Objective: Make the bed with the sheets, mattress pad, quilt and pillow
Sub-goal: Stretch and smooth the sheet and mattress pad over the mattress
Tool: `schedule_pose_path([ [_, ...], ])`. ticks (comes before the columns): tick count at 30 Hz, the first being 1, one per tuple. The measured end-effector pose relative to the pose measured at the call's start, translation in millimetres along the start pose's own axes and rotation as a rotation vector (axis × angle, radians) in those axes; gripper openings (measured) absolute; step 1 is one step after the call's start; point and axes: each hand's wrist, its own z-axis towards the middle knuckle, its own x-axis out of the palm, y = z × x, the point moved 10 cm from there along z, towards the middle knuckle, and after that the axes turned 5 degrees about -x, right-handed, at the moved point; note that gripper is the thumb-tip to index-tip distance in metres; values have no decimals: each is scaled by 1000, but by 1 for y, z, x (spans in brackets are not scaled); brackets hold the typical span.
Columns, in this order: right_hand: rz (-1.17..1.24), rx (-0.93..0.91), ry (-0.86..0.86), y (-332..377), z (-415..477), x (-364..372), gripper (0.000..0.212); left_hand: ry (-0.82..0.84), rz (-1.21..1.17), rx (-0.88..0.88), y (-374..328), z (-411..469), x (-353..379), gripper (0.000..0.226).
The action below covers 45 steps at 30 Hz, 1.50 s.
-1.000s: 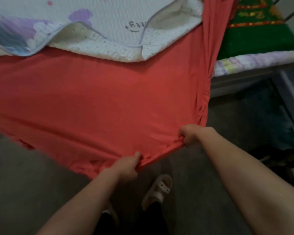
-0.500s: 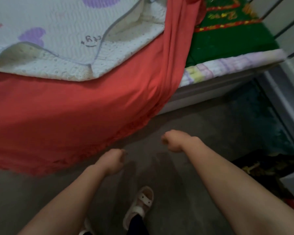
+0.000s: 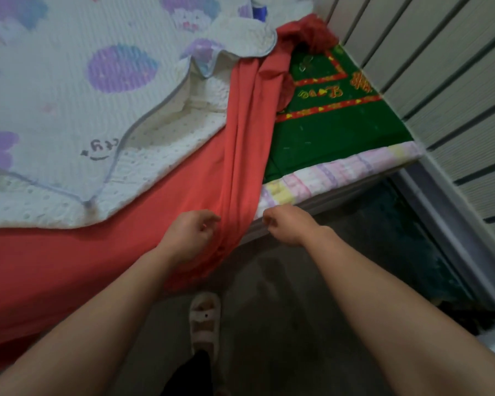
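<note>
The red sheet (image 3: 69, 267) covers the near part of the bed and hangs over its near side towards the floor (image 3: 283, 295). Its right edge is gathered into long folds that run from a bunched heap at the far corner down to the bed's near edge, between the hands. On top of it lies a white patterned pad (image 3: 69, 95) with purple shapes. The pad's near corner and right edge are turned back, so the dotted underside shows, and a broad strip of sheet is left bare along the near side.

To the right of the folds a green cover (image 3: 335, 132) with a red and yellow border is exposed. It lies on a pastel checked mattress (image 3: 340, 170), whose edge sits just above the pale bed rail (image 3: 335, 195). A ribbed wall (image 3: 440, 81) runs close along the bed's right side, so the only room there is a narrow dark strip of floor.

The left hand (image 3: 189, 238) rests against the gathered folds with its fingers half curled, but I cannot tell whether it grips them. The right hand (image 3: 286, 224) is just beside the folds at the mattress edge, fingers curled in, with no cloth seen in it. A pale sandal (image 3: 205, 318) stands on the open grey floor below the hands.
</note>
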Motion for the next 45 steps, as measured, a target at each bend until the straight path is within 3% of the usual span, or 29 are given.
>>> schedule_pose_path([
  [8, 71, 88, -180, -55, 110, -102, 20, -11, -97, -18, -32, 129, -15, 36],
  [13, 147, 148, -243, -86, 167, -147, 19, 136, -16, -45, -41, 189, 4, 51],
  [15, 172, 170, -266, -103, 187, -161, 18, 142, 8, -55, -41, 212, 12, 47],
  [20, 237, 224, -349, -146, 230, -191, 15, 97, 37, -84, -44, 256, 26, 60],
  [25, 271, 243, -408, -180, 277, -217, 14, 71, 268, -225, -54, 285, 33, 74],
  [27, 321, 247, -429, -194, 300, -227, 15, 19, 390, -277, -59, 298, 36, 67],
  [30, 381, 230, -456, -213, 339, -244, 31, -67, 494, -350, -63, 317, 33, 32],
  [32, 422, 279, -455, -229, 361, -252, 49, -68, 528, -393, -61, 329, 37, 25],
  [34, 528, 357, -405, -245, 382, -246, 69, -82, 492, -458, -60, 333, 37, 29],
  [37, 677, 374, -346, -253, 408, -231, 96, -62, 465, -547, -60, 337, 45, 57],
  [41, 695, 234, -436, -240, 413, -246, 44, -135, 509, -559, -58, 340, 38, 32],
  [45, 754, 175, -565, -240, 389, -269, 16, -138, 416, -539, -66, 333, 24, 29],
])
